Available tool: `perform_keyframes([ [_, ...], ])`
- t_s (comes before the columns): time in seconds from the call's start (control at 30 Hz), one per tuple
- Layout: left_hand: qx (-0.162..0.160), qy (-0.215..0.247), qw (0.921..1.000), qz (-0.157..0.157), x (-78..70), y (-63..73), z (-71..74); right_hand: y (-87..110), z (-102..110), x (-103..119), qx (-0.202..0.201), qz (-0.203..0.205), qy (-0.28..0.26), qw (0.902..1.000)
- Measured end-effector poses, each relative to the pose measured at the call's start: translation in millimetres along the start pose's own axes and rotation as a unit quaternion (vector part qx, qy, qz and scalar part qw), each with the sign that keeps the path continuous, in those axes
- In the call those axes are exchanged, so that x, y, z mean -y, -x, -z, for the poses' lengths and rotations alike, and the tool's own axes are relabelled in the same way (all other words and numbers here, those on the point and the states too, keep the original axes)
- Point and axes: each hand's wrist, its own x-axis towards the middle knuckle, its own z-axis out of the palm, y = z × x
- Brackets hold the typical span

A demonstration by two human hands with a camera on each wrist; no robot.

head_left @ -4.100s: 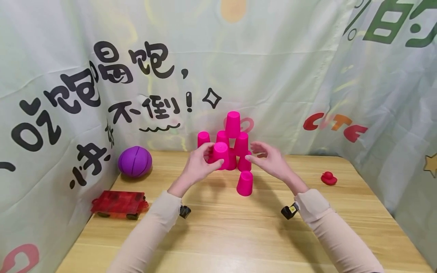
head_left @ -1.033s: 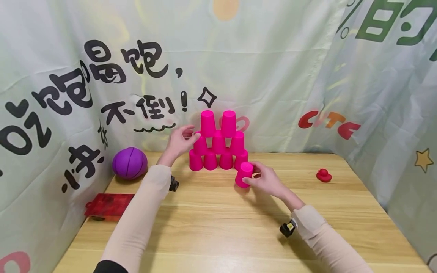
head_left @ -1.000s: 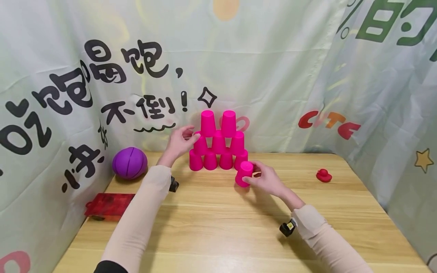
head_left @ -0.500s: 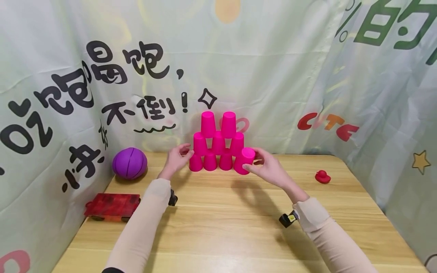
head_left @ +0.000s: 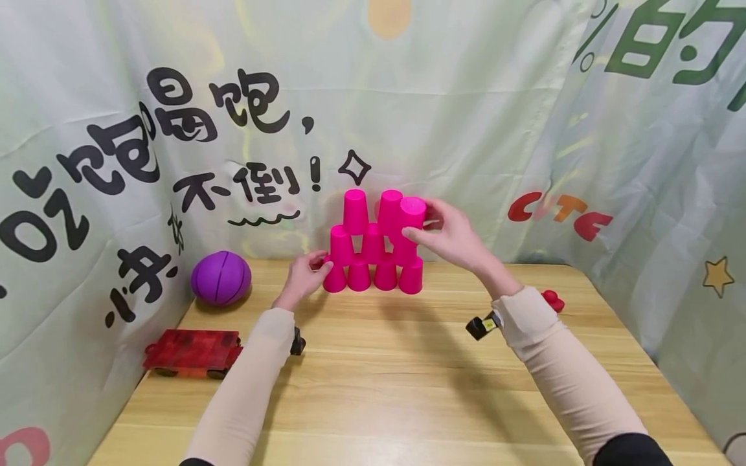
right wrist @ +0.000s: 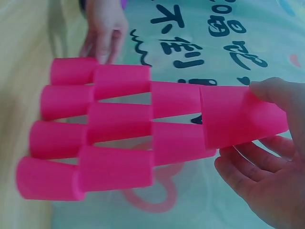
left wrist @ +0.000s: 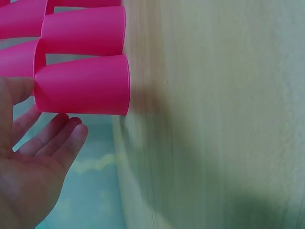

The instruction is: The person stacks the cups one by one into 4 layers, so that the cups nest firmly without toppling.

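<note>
Upside-down pink cups form a stepped stack at the back of the table: a bottom row (head_left: 358, 277), a middle row (head_left: 373, 246) and two top cups (head_left: 355, 212). My right hand (head_left: 453, 234) grips another pink cup (head_left: 413, 217) between thumb and fingers. In the head view this cup overlaps the right-hand top cup; in the right wrist view the held cup (right wrist: 238, 117) is at the top tier's level. My left hand (head_left: 301, 278), its fingers relaxed, is beside the leftmost bottom cup (left wrist: 83, 86), thumb close to the stack in the left wrist view.
A purple ball (head_left: 221, 278) and a red toy cart (head_left: 192, 353) stand on the left of the wooden table (head_left: 373, 395). A small red toy (head_left: 552, 301) lies at the right, partly behind the right sleeve. A printed cloth (head_left: 466, 129) hangs behind and around the table.
My right hand has raised its cup from low in front of the stack to the top tier. My left hand, which held a cup in the earliest frame, has moved down beside the bottom row.
</note>
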Motion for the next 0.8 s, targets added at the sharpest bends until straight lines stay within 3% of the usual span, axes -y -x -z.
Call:
perform_keyframes([
  [0.13,0.004,0.006,1.0000,0.004,1.8,0.6,-3.3,-18.1,3.1,13.6,-0.015,0.009,0.000,0.9999],
  [0.37,0.000,0.020,0.9996,0.018,6.2,1.0,-5.4,-46.3,3.2,29.4,-0.004,-0.009,-0.004,0.9999],
  [0.8,0.004,0.032,0.9990,0.031,5.4,1.5,-5.2,-85.2,-8.7,28.4,-0.019,-0.013,0.012,0.9997],
])
